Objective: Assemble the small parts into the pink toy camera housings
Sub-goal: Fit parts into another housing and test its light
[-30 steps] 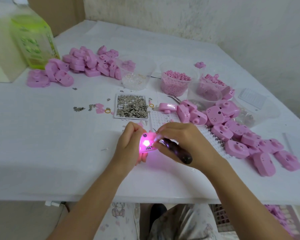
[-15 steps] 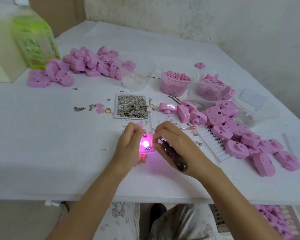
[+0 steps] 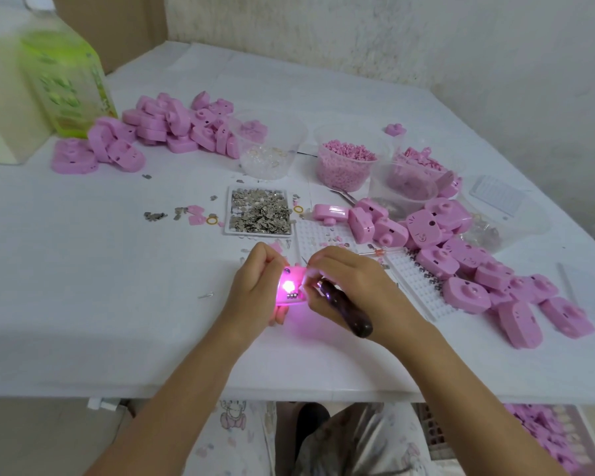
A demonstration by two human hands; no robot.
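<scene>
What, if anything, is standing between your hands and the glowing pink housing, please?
Nothing visible does. The left hand grips the glowing pink housing, and the right hand, holding a dark-handled tool, touches the housing's right edge.

Table: white, sheet-covered.
Green-labelled jug: upright at table's far left corner.
Brown panel: behind table's far left edge.
Wall: rough, whitish, along table's far side.

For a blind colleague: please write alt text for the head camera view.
The left hand holds a lit pink toy camera housing over a white table while the right hand, gripping a dark-handled tool, touches it. Piles of pink housings lie around.
</scene>
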